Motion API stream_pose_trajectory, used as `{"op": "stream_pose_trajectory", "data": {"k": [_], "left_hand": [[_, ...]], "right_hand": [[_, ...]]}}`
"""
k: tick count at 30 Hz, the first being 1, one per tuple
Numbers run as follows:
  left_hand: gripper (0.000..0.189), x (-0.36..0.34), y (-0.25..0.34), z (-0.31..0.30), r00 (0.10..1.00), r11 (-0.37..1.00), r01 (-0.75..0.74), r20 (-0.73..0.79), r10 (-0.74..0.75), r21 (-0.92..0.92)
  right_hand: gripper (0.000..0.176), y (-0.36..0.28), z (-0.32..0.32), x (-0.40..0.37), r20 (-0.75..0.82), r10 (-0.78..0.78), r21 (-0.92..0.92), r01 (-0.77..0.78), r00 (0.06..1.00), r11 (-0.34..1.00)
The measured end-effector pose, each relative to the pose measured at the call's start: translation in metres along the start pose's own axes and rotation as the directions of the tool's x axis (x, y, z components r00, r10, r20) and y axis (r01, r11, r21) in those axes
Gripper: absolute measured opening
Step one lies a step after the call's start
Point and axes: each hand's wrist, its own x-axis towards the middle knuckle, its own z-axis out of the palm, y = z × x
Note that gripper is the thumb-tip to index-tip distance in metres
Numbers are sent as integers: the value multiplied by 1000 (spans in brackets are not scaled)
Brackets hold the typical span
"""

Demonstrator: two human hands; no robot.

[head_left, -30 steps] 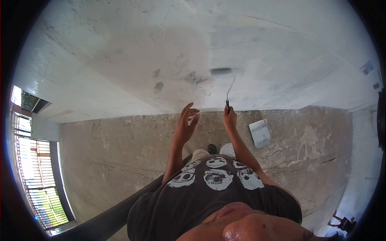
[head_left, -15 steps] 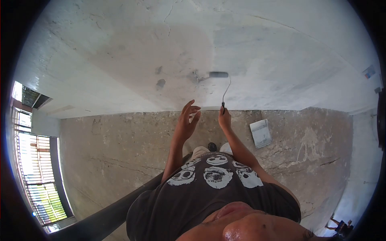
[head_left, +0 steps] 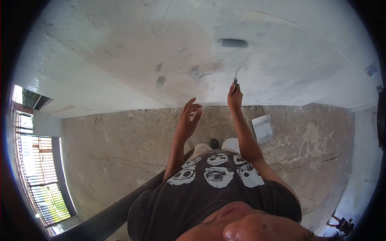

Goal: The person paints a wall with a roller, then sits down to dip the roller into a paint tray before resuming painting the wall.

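My right hand (head_left: 235, 96) is closed around the dark handle of a paint roller (head_left: 234, 43). The grey roller sleeve lies against the pale wall (head_left: 281, 68), above and slightly left of its bent wire frame. Near the foot of the wall, my left hand (head_left: 190, 115) is raised with fingers apart and nothing in it. Dark patches and a brownish area mark the wall left of the roller; the part around and to its right looks paler. A thin crack runs across the upper right of the wall.
A white, flat-topped object (head_left: 262, 129) rests on the worn concrete floor (head_left: 116, 148) to the right of my arm. Beside my shoe is a pale round thing (head_left: 230, 143), partly hidden. A barred window (head_left: 40, 176) is at the left; another person (head_left: 342, 226) shows at lower right.
My right hand has moved up and to the right, taking the roller higher on the wall. My left hand has stayed almost in place.
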Motion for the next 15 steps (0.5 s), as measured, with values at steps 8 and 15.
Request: {"op": "stream_pose_trajectory", "data": {"k": [8, 15], "left_hand": [[48, 0, -4, 3, 999, 999, -37, 8, 37, 39], [46, 1, -10, 3, 1000, 1000, -25, 12, 24, 19]], "right_hand": [[49, 148, -8, -61, 177, 219, -318, -154, 960, 935], [48, 86, -2, -13, -15, 4, -27, -4, 1000, 1000]]}}
